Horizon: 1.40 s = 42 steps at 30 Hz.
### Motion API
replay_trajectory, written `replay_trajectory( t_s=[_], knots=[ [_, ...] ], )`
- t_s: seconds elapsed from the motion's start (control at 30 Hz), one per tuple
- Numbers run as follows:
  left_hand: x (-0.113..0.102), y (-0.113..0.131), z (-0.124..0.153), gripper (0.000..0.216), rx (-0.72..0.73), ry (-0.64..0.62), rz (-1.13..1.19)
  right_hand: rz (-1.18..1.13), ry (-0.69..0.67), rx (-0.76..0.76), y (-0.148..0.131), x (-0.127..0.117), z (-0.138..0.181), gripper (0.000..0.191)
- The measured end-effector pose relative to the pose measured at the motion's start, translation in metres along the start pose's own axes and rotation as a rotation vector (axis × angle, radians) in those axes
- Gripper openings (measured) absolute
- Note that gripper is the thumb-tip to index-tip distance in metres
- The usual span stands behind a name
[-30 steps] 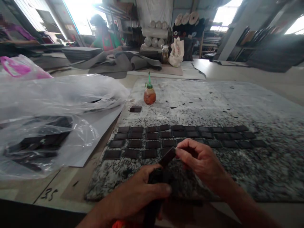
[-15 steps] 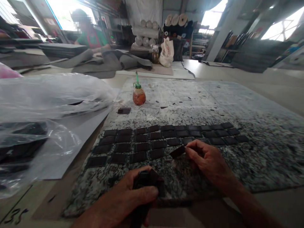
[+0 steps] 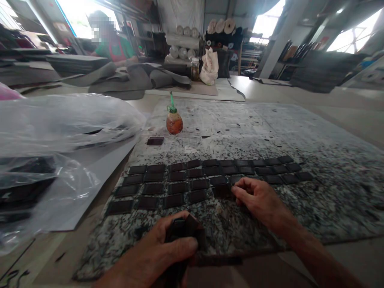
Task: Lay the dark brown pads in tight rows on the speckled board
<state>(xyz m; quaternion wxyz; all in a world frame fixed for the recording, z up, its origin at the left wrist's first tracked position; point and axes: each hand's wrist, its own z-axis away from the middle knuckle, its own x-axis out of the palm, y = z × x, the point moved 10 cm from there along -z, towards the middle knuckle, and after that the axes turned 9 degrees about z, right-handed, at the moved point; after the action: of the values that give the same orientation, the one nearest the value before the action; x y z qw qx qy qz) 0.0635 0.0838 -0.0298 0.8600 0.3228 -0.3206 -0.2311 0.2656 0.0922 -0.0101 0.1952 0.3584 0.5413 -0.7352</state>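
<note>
Rows of small dark rectangular pieces (image 3: 175,188) lie on a glue-streaked board (image 3: 300,208). My right hand (image 3: 255,200) pinches the right end of one dark rectangular piece (image 3: 222,191) between thumb and fingers, at the end of the front row. That piece lies low over the board, right of the last piece in its row; whether it lies fully flat I cannot tell. Nearer to me, my left hand (image 3: 162,248) is closed round a bunch of similar dark pieces (image 3: 187,229), held above the board's front edge. Its lower fingers are mostly hidden.
A round bottle (image 3: 174,122) with orange contents and a green spout stands behind the rows, near a single dark piece (image 3: 155,141). Clear plastic sheeting (image 3: 66,120) covers the left side. Across the table, a person (image 3: 117,50) works beside grey sheets (image 3: 126,80).
My right hand has lowered the dark piece slightly and moved a little left, into line with the front row. My left hand keeps its bunch in nearly the same place.
</note>
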Motion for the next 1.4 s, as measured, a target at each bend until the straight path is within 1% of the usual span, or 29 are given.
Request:
replay_trajectory(
  t_s=[0.13, 0.23, 0.37, 0.47, 0.63, 0.73, 0.87, 1.0, 1.07, 1.13, 1.23, 1.4],
  knots=[
    [0.001, 0.000, 0.000, 0.028, 0.011, -0.010, -0.002, 0.263, 0.055, -0.040, -0.010, -0.006, 0.001, 0.019],
    [-0.001, -0.005, -0.001, 0.031, -0.008, -0.010, 0.001, 0.426, 0.089, -0.048, -0.014, -0.008, 0.002, 0.016],
    [-0.005, -0.011, 0.000, 0.034, -0.035, 0.012, -0.002, 0.509, 0.096, -0.111, -0.020, -0.005, 0.003, 0.016],
    [-0.003, -0.008, 0.000, 0.036, -0.031, -0.013, -0.004, 0.463, 0.068, -0.143, -0.023, -0.002, 0.004, 0.016],
    [-0.002, -0.005, 0.000, 0.035, -0.041, -0.008, -0.004, 0.360, 0.077, -0.176, -0.027, -0.003, 0.005, 0.006],
    [-0.003, -0.007, 0.000, 0.035, -0.057, -0.006, 0.000, 0.358, 0.067, -0.211, -0.031, -0.002, 0.007, 0.008],
    [-0.004, -0.011, -0.001, 0.026, -0.049, -0.003, 0.014, 0.244, 0.047, -0.317, -0.048, 0.001, 0.015, 0.013],
    [0.001, -0.007, -0.003, 0.018, 0.048, -0.070, 0.010, 0.055, -0.021, -0.397, -0.070, 0.012, 0.029, 0.010],
    [0.002, -0.003, -0.004, 0.014, 0.104, -0.086, 0.004, -0.031, -0.078, -0.408, -0.079, 0.020, 0.036, 0.008],
    [0.002, 0.001, -0.004, 0.014, 0.142, -0.073, -0.036, -0.093, -0.136, -0.409, -0.087, 0.028, 0.041, 0.006],
    [0.004, 0.001, -0.003, 0.015, 0.140, -0.058, -0.089, -0.136, -0.198, -0.384, -0.095, 0.036, 0.043, 0.005],
    [0.007, 0.007, -0.003, 0.013, 0.195, -0.023, -0.098, -0.156, -0.242, -0.298, -0.093, 0.047, 0.038, 0.007]
  ],
)
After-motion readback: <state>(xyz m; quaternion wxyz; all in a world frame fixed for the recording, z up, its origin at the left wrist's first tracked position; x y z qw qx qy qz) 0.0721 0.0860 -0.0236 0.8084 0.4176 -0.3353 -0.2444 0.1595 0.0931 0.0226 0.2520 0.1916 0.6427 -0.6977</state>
